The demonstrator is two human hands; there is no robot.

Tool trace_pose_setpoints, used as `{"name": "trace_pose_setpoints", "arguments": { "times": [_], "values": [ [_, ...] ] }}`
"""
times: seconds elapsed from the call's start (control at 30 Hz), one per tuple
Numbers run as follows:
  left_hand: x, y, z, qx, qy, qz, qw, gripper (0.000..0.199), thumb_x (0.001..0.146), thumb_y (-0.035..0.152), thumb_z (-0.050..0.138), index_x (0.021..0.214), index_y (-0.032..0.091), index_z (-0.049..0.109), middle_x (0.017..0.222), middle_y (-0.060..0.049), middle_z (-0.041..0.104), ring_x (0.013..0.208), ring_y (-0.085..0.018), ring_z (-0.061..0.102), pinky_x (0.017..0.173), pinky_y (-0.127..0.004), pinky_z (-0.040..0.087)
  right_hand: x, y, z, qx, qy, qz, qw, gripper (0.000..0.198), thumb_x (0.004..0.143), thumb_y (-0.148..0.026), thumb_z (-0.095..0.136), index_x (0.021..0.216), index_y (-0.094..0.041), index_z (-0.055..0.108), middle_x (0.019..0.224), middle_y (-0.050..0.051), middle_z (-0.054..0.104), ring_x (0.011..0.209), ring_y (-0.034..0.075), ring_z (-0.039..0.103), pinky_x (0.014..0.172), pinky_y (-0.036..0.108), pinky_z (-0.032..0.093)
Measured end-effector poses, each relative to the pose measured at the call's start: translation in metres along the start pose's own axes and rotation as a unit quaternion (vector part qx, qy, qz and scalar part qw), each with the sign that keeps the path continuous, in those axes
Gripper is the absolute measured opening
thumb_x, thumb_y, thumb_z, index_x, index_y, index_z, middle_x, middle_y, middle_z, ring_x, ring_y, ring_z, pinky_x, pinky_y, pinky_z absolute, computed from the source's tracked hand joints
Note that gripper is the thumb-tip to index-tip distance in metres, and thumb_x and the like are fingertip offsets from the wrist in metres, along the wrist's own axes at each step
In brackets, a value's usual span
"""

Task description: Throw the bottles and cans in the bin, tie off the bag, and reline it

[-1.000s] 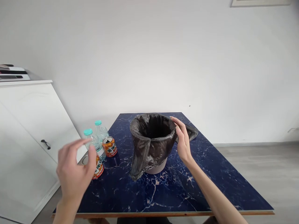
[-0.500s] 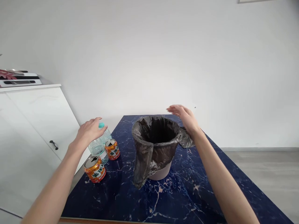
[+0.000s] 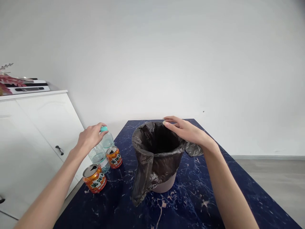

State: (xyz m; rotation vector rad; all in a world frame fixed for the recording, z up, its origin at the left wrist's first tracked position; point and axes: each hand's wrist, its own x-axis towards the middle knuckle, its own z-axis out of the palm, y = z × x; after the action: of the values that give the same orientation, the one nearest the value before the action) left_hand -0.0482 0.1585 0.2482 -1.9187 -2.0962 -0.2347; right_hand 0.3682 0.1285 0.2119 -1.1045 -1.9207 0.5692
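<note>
My left hand reaches over the bottles at the left, its thumb and fingers closed about the teal cap of a clear plastic bottle. A second clear plastic bottle stands nearer, its top hidden by that hand. Two orange drink cans, a nearer one and a farther one, stand upright beside the bottles. In the middle is a trash bin lined with a black plastic bag folded over its rim. My right hand is open, fingers stretched over the bin's far right rim, holding nothing.
The bin, bottles and cans stand on a dark blue marble-patterned table. A white cabinet is at the left, with a white-and-black box and red leaves on top. A pale wall rises behind the table.
My left thumb and fingers have drawn together around the bottle's cap. My right hand has moved left and lower over the bin's rim. The view has shifted slightly.
</note>
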Motion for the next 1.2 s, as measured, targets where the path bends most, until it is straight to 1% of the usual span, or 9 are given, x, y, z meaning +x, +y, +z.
{"name": "trace_pose_setpoints", "arguments": {
  "times": [0.07, 0.17, 0.23, 0.3, 0.4, 0.47, 0.67, 0.93, 1.2],
  "values": [
    [-0.008, 0.008, -0.017, -0.002, 0.048, 0.003, 0.999, 0.047, 0.105, 0.045, 0.047, 0.142, 0.022, 0.065, 0.127, -0.016, 0.079, 0.114, -0.042, 0.074, 0.083, -0.046, 0.058, -0.002, -0.002, -0.003, -0.008, -0.004, 0.013, 1.0, 0.062, 0.102, -0.072, 0.054, 0.148, -0.032, 0.063, 0.147, 0.013, 0.069, 0.132, 0.043, 0.067, 0.098, 0.062, 0.061],
    [-0.025, 0.028, -0.053, -0.046, 0.191, 0.035, 0.98, 0.043, 0.107, 0.043, 0.051, 0.142, 0.023, 0.064, 0.133, -0.011, 0.077, 0.12, -0.038, 0.074, 0.098, -0.051, 0.058, -0.006, -0.005, -0.008, -0.006, 0.005, -0.002, 1.0, 0.06, 0.104, -0.068, 0.055, 0.148, -0.03, 0.063, 0.145, 0.014, 0.07, 0.129, 0.041, 0.069, 0.099, 0.059, 0.062],
    [-0.039, 0.047, -0.079, -0.118, 0.317, 0.08, 0.938, 0.039, 0.106, 0.039, 0.059, 0.139, 0.021, 0.066, 0.135, -0.009, 0.077, 0.125, -0.034, 0.073, 0.11, -0.051, 0.055, -0.008, -0.006, -0.01, 0.002, 0.019, -0.022, 1.0, 0.056, 0.105, -0.064, 0.057, 0.147, -0.029, 0.066, 0.142, 0.015, 0.072, 0.125, 0.039, 0.072, 0.097, 0.057, 0.063],
    [-0.052, 0.068, -0.104, -0.212, 0.396, 0.136, 0.883, 0.04, 0.103, 0.036, 0.068, 0.14, 0.02, 0.065, 0.136, -0.007, 0.077, 0.125, -0.027, 0.074, 0.116, -0.044, 0.054, -0.011, -0.007, -0.013, 0.009, 0.03, -0.024, 0.999, 0.055, 0.105, -0.064, 0.057, 0.146, -0.028, 0.066, 0.142, 0.015, 0.072, 0.125, 0.038, 0.072, 0.1, 0.056, 0.062],
    [-0.068, 0.098, -0.133, -0.312, 0.43, 0.209, 0.821, 0.045, 0.1, 0.035, 0.074, 0.141, 0.019, 0.062, 0.138, -0.004, 0.075, 0.126, -0.022, 0.074, 0.111, -0.038, 0.058, -0.012, -0.007, -0.013, 0.022, 0.032, -0.013, 0.999, 0.056, 0.106, -0.065, 0.053, 0.146, -0.027, 0.066, 0.144, 0.014, 0.07, 0.131, 0.037, 0.069, 0.106, 0.057, 0.06],
    [-0.073, 0.115, -0.146, -0.333, 0.403, 0.247, 0.816, 0.043, 0.1, 0.037, 0.075, 0.138, 0.02, 0.063, 0.135, 0.0, 0.075, 0.125, -0.021, 0.074, 0.11, -0.039, 0.059, -0.011, -0.005, -0.011, 0.033, 0.026, -0.021, 0.999, 0.055, 0.106, -0.064, 0.054, 0.145, -0.028, 0.066, 0.142, 0.014, 0.072, 0.131, 0.036, 0.069, 0.106, 0.057, 0.06],
    [-0.073, 0.142, -0.158, -0.363, 0.224, 0.296, 0.855, 0.033, 0.097, 0.035, 0.074, 0.128, 0.024, 0.072, 0.124, 0.003, 0.078, 0.113, -0.022, 0.079, 0.107, -0.04, 0.062, -0.005, 0.005, -0.001, 0.035, 0.006, -0.031, 0.999, 0.055, 0.106, -0.067, 0.052, 0.143, -0.03, 0.066, 0.142, 0.012, 0.072, 0.131, 0.035, 0.069, 0.108, 0.059, 0.057],
    [-0.063, 0.152, -0.137, -0.312, 0.103, 0.265, 0.907, 0.031, 0.096, 0.038, 0.074, 0.126, 0.03, 0.074, 0.126, -0.003, 0.08, 0.118, -0.029, 0.077, 0.103, -0.043, 0.063, -0.006, -0.001, -0.002, 0.018, 0.013, -0.026, 0.999, 0.042, 0.108, -0.057, 0.052, 0.136, -0.03, 0.07, 0.141, 0.009, 0.073, 0.131, 0.035, 0.069, 0.109, 0.056, 0.056],
    [-0.046, 0.152, -0.106, -0.307, 0.027, 0.271, 0.912, 0.033, 0.096, 0.04, 0.068, 0.126, 0.028, 0.071, 0.127, -0.005, 0.08, 0.116, -0.027, 0.077, 0.093, -0.038, 0.062, -0.004, 0.003, 0.003, 0.001, 0.03, -0.064, 0.997, 0.039, 0.107, -0.055, 0.055, 0.13, -0.03, 0.074, 0.133, 0.009, 0.077, 0.124, 0.034, 0.073, 0.102, 0.053, 0.06]
  ]
}}
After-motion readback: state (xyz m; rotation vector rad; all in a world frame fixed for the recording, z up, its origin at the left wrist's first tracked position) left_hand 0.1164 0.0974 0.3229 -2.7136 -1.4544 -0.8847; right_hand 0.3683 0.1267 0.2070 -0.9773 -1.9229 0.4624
